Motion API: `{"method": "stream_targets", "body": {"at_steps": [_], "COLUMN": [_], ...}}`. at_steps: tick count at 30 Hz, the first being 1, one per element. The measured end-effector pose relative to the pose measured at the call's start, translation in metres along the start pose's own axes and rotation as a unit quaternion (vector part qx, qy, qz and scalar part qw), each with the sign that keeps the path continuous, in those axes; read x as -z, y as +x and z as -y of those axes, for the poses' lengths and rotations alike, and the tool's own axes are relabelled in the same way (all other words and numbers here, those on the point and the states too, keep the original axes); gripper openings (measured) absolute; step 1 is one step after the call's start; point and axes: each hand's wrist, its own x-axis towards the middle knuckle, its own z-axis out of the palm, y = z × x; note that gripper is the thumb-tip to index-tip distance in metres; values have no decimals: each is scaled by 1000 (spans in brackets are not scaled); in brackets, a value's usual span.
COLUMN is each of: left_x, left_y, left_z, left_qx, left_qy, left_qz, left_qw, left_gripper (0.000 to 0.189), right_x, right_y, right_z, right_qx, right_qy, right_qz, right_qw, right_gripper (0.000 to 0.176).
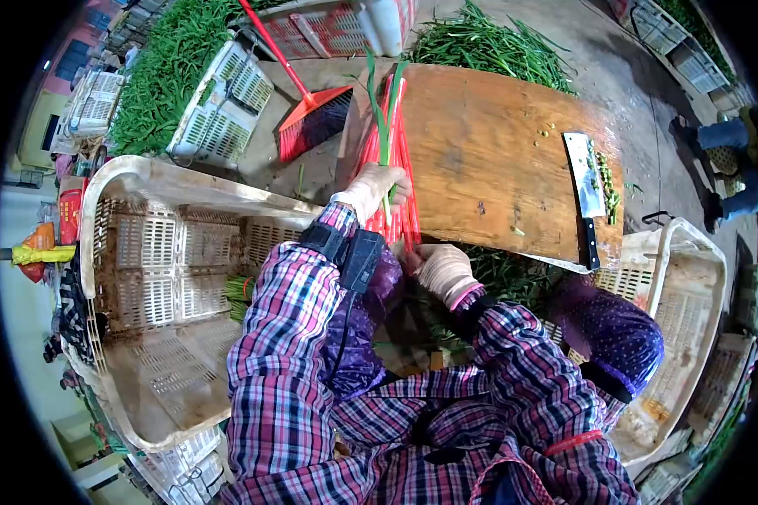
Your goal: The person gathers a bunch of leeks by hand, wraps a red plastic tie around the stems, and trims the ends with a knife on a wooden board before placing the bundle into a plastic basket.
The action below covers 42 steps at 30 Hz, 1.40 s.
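Observation:
My left hand (374, 192), in a pale glove, is closed around green leafy stalks (384, 135) that point away from me. These stalks lie over a bundle of red strips (406, 181) at the left edge of the wooden board (488, 160). Just below the board's near left corner, my right hand (443, 269) has its fingers pressed together at the lower ends of the red strips. What its fingertips pinch is too small to make out. A cleaver (584, 177) with a black handle lies on the board's right side beside chopped green pieces (606, 187).
Large plastic crates stand at my left (109, 353) and right (707, 337). Beyond the left one are a red broom (312, 114) and a crate of greens (219, 114). More greens (488, 50) lie behind the board. Another person's legs (724, 168) show at the far right.

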Motion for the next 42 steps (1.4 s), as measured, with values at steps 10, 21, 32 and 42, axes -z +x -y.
{"method": "stream_targets", "body": {"at_steps": [10,21,32,42], "left_x": [-3,-3,-4,-30], "left_y": [2,6,0,-96], "left_z": [1,6,7,-58], "left_qx": [-2,-14,-57,-216], "left_qy": [-4,-32,-19,-230], "left_qz": [-12,-18,-36,128], "left_qw": [1000,999,998,940], "left_gripper": [25,23,34,37], "right_x": [-27,-9,84,132], "right_y": [8,-5,-157,-200], "right_z": [-17,-2,-57,-103], "right_qx": [-95,-133,-177,-63], "right_qy": [523,646,589,602], "right_qz": [-61,62,125,69], "right_qw": [845,749,778,793], "right_gripper": [8,19,9,6]}}
